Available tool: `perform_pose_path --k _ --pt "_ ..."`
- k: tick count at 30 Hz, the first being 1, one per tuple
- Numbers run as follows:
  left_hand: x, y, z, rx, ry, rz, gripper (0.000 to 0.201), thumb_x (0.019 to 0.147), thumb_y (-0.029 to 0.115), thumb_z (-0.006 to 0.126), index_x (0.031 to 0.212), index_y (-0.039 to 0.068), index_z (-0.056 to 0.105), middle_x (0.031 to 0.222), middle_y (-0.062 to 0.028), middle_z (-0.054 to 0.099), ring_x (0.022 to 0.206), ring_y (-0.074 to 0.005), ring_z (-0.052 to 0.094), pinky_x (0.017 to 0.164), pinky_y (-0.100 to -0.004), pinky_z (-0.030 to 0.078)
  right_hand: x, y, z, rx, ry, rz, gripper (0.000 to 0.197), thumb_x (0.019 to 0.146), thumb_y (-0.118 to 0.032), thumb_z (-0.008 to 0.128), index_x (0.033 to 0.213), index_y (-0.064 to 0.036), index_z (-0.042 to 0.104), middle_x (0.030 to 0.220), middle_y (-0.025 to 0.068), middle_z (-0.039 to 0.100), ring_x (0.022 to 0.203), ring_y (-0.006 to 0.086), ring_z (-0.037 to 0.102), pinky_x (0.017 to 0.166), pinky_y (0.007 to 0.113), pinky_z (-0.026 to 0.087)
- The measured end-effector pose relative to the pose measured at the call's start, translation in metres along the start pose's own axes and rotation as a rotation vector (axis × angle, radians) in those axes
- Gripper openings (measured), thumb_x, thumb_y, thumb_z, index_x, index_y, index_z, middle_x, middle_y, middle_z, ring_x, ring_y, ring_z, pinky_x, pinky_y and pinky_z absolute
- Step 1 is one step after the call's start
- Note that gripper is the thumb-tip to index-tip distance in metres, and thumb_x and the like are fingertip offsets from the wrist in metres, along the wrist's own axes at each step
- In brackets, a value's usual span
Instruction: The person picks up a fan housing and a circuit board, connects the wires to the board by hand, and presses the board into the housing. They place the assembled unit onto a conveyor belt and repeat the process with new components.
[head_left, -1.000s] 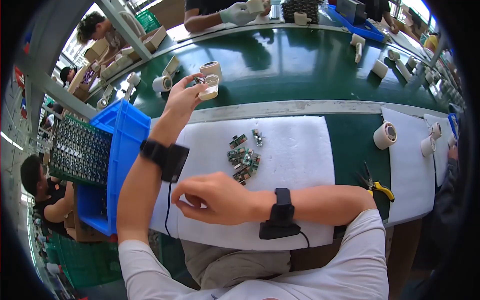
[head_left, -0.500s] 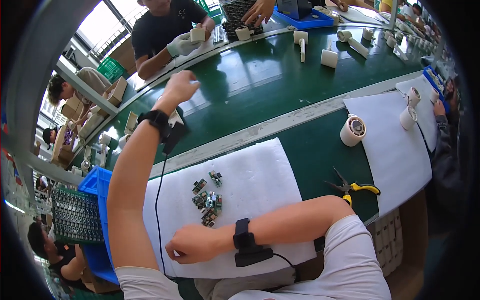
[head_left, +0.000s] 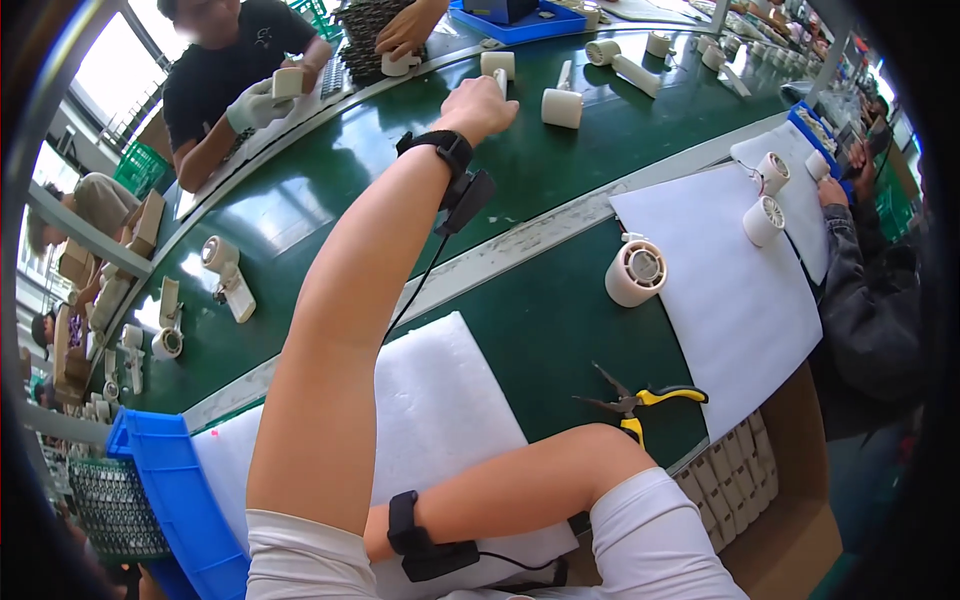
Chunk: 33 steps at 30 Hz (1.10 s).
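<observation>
My left hand (head_left: 478,107) reaches over the green conveyor with curled fingers, at the handle of a white handheld fan housing (head_left: 497,66). The fingertips are partly hidden, but they look closed around that handle. A black wrist strap with a small box sits on my left wrist. My right forearm (head_left: 500,504) lies low across the white foam sheet (head_left: 430,375); behind my left arm, my right hand is hidden. The circuit boards on the foam are also out of sight there. Another white fan housing (head_left: 562,108) lies just right of my left hand.
Yellow-handled pliers (head_left: 630,402) lie opened beside the foam, below a round white fan housing (head_left: 636,272). A blue bin (head_left: 165,470) stands at left. A carton (head_left: 800,490) of pale parts is at lower right. Co-workers handle housings across the belt.
My left hand has moved right and forward along the belt to the fan housing's handle. The view has turned, and my left arm now covers the circuit boards and my right hand.
</observation>
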<state>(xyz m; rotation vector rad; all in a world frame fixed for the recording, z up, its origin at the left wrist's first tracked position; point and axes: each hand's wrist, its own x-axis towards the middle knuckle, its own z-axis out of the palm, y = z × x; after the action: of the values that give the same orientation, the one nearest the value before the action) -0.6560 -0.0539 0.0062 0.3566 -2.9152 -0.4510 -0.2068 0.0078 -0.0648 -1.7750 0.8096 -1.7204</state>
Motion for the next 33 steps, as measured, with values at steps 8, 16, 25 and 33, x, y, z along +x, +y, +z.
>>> perform_pose_path --k 8,16,25,33 --pt "-0.004 -0.003 0.002 -0.004 0.06 -0.145 0.04 0.084 0.031 0.068 0.114 0.003 0.071 0.118 -0.0177 0.07 0.111 -0.0333 0.067 0.095 -0.0406 0.053 0.002 0.002 0.004 0.006 -0.004 -0.05 0.032 0.076 -0.016 0.069 0.107 -0.0084 0.071 0.111 0.0209 0.067 0.104 0.0389 0.061 0.084 0.045 0.05" --pt "-0.065 0.0 -0.089 0.333 0.22 0.291 0.023 0.082 0.018 0.064 0.099 0.005 0.073 0.096 -0.0196 0.073 0.092 -0.0368 0.071 0.085 -0.0432 0.056 0.001 -0.006 0.0 0.09 -0.03 -0.157 0.034 0.076 -0.018 0.07 0.108 -0.0077 0.072 0.115 0.0221 0.067 0.107 0.0381 0.061 0.088 0.044 0.05" --pt "-0.281 -0.035 -0.211 0.631 0.459 0.27 0.011 0.082 0.015 0.073 0.089 0.009 0.067 0.087 -0.0115 0.069 0.081 -0.0316 0.07 0.072 -0.0426 0.056 0.011 -0.025 -0.027 -0.154 -0.477 0.206 0.011 0.079 -0.016 0.067 0.087 -0.011 0.071 0.074 0.0118 0.069 0.074 0.0347 0.067 0.065 0.045 0.052" --pt "-0.508 -0.021 -0.195 0.75 0.463 -0.142 0.021 0.073 0.004 0.075 0.083 0.007 0.057 0.076 -0.0046 0.049 0.072 -0.0239 0.055 0.059 -0.0366 0.045 0.018 -0.045 -0.035 -0.128 -0.206 0.43 0.015 0.084 -0.017 0.067 0.087 -0.0026 0.066 0.065 0.012 0.064 0.057 0.0252 0.062 0.056 0.038 0.049"
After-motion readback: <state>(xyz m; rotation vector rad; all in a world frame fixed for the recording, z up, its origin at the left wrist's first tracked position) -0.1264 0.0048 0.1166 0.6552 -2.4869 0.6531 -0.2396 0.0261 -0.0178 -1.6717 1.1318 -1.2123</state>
